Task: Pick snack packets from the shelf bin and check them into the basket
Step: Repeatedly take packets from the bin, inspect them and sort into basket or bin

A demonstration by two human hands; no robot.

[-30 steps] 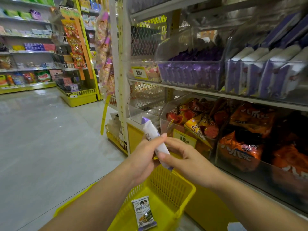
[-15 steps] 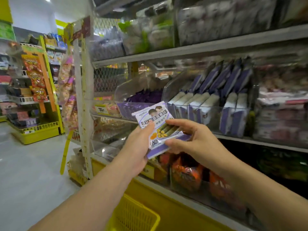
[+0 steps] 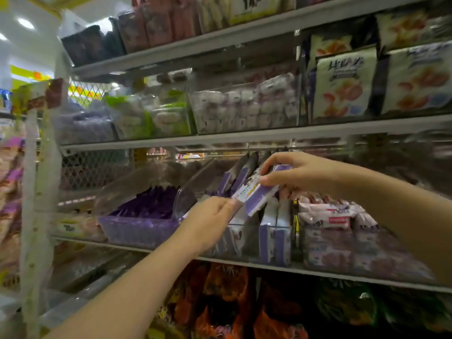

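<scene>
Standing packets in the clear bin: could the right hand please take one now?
Probably not: the right hand is above the standing packets, but it and the left hand grip a purple packet.

You're standing in a snack shop aisle: tiered grey metal shelves (image 3: 244, 138) carry clear plastic bins (image 3: 137, 231) crammed with purple packets (image 3: 151, 204), orange snack bags (image 3: 227, 289) fill the row below, and a price label (image 3: 254, 7) sits up top.

On price tag (image 3: 254, 6) above top shelf: large dark digits, first a "1", the rest blurred. On white snack bags (image 3: 344, 81) at upper right: big dark Chinese characters, too smeared to read surely. On tilted purple-and-white snack packet (image 3: 256, 194): fine print, illegible. On red label of pink packets (image 3: 338, 220): unreadable.
</scene>
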